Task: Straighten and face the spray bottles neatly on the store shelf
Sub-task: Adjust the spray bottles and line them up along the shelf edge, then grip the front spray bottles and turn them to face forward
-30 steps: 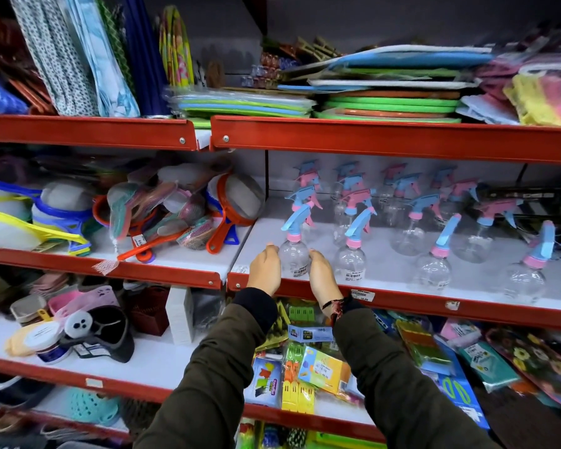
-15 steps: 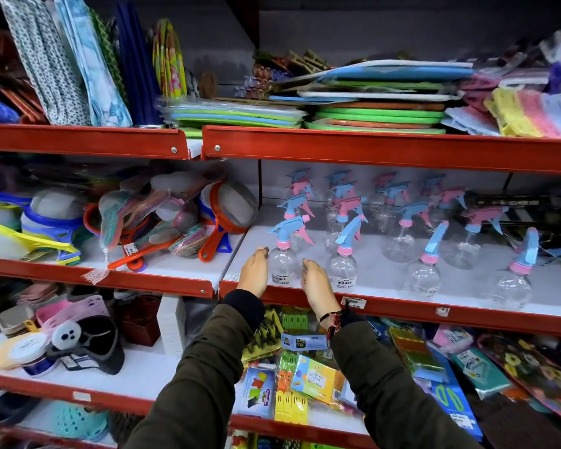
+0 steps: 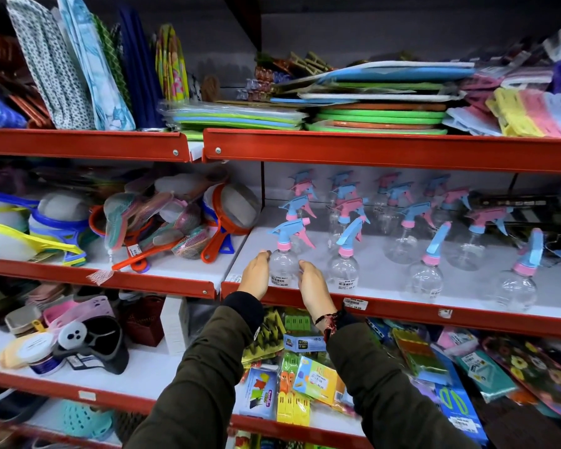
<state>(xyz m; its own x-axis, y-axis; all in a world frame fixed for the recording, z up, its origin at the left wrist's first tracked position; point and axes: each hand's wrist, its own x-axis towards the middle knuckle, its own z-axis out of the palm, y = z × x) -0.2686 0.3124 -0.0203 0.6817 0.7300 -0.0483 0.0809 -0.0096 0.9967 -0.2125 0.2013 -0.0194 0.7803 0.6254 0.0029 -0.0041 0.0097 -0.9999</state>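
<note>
1. Red-edged store shelving filled the frame; the white middle shelf (image 3: 386, 280) at centre right held clear spray bottles with blue and pink triggers.
2. Frontmost left bottle (image 3: 284, 264) stood upright at the shelf's front edge, its nozzle pointing left.
3. Left hand (image 3: 256, 273) and right hand (image 3: 311, 286) cupped its sides, fingers loosely curved against it.
4. Neighbouring bottle (image 3: 345, 270) stood just right, its trigger head seen nearly end-on.
</note>
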